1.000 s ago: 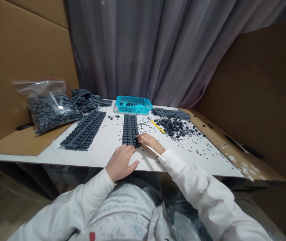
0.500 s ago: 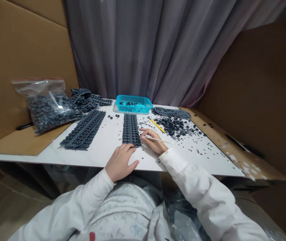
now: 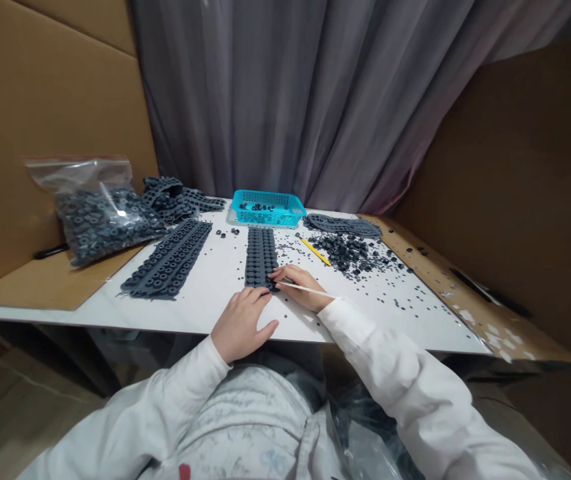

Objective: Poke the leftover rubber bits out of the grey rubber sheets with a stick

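A dark rubber strip studded with small round pieces lies lengthwise in the middle of the white table. My left hand rests flat at the strip's near end, fingers stretched out and touching it. My right hand is closed around a thin white stick, whose tip touches the strip's near right corner.
A wider rubber strip lies to the left, beside a clear bag of black rings and a heap of more strips. A turquoise basket stands at the back. Loose black bits and a yellow pencil lie to the right.
My right hand pulled away to the right with the stick half a second ago, then came back to the strip's near corner. My left hand stayed put.
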A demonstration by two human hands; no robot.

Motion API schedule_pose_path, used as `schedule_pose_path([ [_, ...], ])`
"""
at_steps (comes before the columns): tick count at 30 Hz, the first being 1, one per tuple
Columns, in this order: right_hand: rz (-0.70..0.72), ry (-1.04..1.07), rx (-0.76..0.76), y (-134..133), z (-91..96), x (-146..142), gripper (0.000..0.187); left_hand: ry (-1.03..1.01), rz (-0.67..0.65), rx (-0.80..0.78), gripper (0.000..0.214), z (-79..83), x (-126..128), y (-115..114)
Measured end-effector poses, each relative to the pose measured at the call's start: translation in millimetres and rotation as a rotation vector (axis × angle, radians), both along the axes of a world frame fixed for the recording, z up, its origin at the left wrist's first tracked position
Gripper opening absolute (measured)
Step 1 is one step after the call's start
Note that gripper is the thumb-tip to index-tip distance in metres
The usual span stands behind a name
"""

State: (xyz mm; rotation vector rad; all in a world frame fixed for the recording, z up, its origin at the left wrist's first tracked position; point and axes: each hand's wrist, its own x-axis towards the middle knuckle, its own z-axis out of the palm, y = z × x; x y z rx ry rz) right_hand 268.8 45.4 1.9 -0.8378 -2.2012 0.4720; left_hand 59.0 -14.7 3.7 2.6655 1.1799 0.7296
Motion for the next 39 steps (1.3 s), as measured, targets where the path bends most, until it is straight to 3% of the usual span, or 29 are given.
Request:
schedule_pose_path([
  [7,-0.104,-0.089,0.096,4.1,4.0,-1.6,0.017,-0.015,-0.015,0.017,0.040,0.2,-0.3,0.5],
  [13,-0.009,0.189,-0.231,-4.8,-0.6,-1.1,0.022,-0.096,0.001,0.027,0.035,-0.3,-0.4,-0.5],
  [17,0.028,0.217,-0.308,-6.7,-1.9,-0.9,0.028,-0.106,0.016,0.032,0.028,0.0,-0.5,-0.5],
  [24,0.051,0.157,-0.209,-7.4,0.2,-0.9,0.026,-0.094,0.007,0.043,0.025,0.1,-0.6,0.3],
  [33,0.069,-0.159,0.133,0.6,4.3,-4.2,0.019,-0.093,0.002,0.051,0.028,-1.2,-0.9,0.6],
  [39,0.022,-0.006,0.032,-4.4,5.8,-1.7,0.022,-0.083,-0.003,0.041,0.028,0.3,-0.8,-0.3],
])
